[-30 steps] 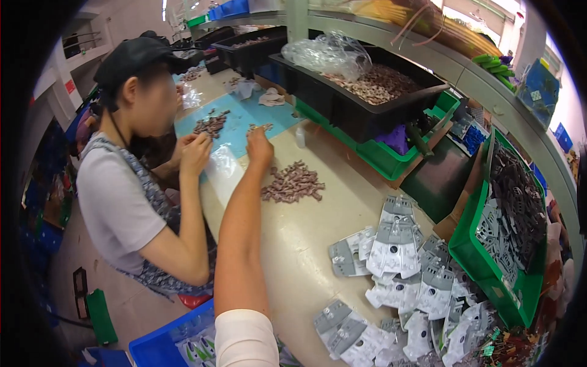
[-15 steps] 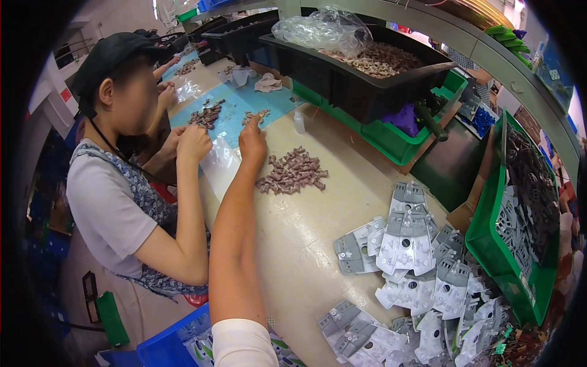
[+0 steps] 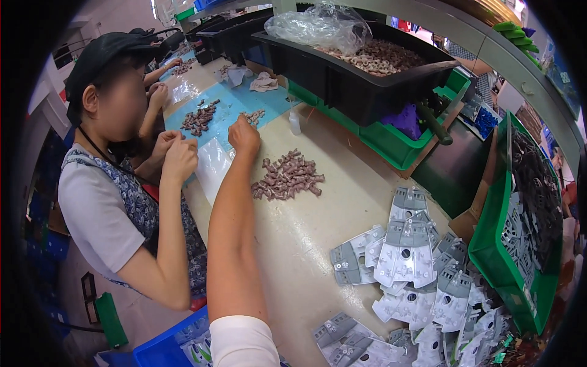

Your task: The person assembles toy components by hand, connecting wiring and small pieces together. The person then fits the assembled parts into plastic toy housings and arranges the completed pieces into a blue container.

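My left hand (image 3: pixel 244 136) is stretched far out over the beige table (image 3: pixel 306 244), seen from the back with its fingers curled in. It sits at the edge of a blue mat (image 3: pixel 232 107), right beside a small cluster of brown parts (image 3: pixel 254 116). Whether it holds anything is hidden. A larger heap of brown ribbed parts (image 3: pixel 287 177) lies just right of my forearm. A co-worker on the left holds both hands (image 3: pixel 177 156) together close to my hand. My right hand is out of view.
Grey-white plastic plates (image 3: pixel 409 257) are spread over the near right of the table. A green crate (image 3: pixel 489 244) of dark parts stands at the right. A black bin (image 3: pixel 342 73) of brown parts with a plastic bag sits behind, over a green tray (image 3: pixel 391 144). A blue crate (image 3: pixel 171 342) is below left.
My left hand has stayed by the small cluster on the blue mat, shifting only slightly. The view has tilted a little. The co-worker's hands remain raised together.
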Tool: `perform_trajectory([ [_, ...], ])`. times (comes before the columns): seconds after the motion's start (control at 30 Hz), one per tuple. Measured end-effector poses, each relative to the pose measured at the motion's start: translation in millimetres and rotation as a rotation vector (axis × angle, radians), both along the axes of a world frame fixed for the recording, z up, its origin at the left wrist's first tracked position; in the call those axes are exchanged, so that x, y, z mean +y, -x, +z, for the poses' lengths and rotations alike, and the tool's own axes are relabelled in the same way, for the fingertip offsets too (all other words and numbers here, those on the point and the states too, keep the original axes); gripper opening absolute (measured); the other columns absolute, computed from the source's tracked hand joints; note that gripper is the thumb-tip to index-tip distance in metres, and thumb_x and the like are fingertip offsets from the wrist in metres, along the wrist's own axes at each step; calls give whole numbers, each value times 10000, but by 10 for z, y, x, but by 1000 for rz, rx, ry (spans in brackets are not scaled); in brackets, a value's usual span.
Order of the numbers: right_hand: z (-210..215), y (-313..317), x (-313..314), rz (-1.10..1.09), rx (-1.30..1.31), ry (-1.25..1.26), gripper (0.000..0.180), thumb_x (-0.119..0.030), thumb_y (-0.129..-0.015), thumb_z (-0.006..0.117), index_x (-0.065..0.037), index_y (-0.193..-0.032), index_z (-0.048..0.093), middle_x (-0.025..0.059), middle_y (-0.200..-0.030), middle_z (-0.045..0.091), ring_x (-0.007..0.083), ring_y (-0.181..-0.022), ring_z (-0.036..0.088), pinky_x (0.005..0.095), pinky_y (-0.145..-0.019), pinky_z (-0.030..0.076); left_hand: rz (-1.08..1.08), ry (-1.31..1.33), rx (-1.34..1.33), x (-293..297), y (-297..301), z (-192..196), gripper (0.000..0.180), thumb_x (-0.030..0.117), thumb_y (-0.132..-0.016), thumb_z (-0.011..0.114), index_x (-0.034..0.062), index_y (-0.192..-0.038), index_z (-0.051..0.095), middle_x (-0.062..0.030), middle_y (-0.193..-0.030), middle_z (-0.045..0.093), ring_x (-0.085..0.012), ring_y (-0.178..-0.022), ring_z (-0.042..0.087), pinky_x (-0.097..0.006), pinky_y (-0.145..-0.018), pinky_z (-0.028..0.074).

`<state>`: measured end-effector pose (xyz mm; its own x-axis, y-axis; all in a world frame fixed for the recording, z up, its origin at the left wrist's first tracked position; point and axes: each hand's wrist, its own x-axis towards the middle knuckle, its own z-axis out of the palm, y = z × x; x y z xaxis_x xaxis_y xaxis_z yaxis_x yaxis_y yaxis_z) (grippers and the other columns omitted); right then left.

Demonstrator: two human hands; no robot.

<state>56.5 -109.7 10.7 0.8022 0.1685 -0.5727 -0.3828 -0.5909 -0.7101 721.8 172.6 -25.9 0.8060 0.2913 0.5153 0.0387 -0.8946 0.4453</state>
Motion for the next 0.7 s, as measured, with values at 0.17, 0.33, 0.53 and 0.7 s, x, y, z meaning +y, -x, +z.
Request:
perform_trajectory([
  [0.17, -434, 655, -54, 8, -132, 40, 452, -270, -846, 585, -108, -1261, 512, 125, -1350, 389, 303, -1294, 317, 447, -1071, 252, 28, -118, -26, 26, -183, -21, 102, 71, -792, 559, 39, -845, 640, -181, -846, 668, -355, -800, 652, -422, -711, 514],
  [0.33, -307, 596, -88, 58, -257, 51, 426, -240, -821, 604, -93, -1217, 554, 135, -1299, 444, 318, -1258, 364, 449, -1051, 286, 4, -263, -71, 90, -127, 43, 93, 81, -769, 574, 45, -818, 644, -181, -800, 667, -347, -777, 656, -427, -713, 515],
  [0.53, 454, -362, 192, 71, -357, 9, 396, -204, -790, 627, -75, -1164, 604, 149, -1237, 510, 336, -1214, 420, 452, -1027, 325, -147, 588, 0, -136, 312, 234, 217, 142, -745, 626, -21, -879, 576, -159, -816, 654, -321, -789, 674, -387, -730, 539],
  [0.7, 57, 602, 150, 114, -514, -6, 347, -166, -776, 651, -63, -1107, 642, 155, -1183, 551, 347, -1170, 467, 458, -997, 364, -396, 1851, 170, -195, 883, 562, 260, 177, -794, 615, -47, -901, 537, -115, -800, 582, -240, -742, 645, -277, -640, 561],
])
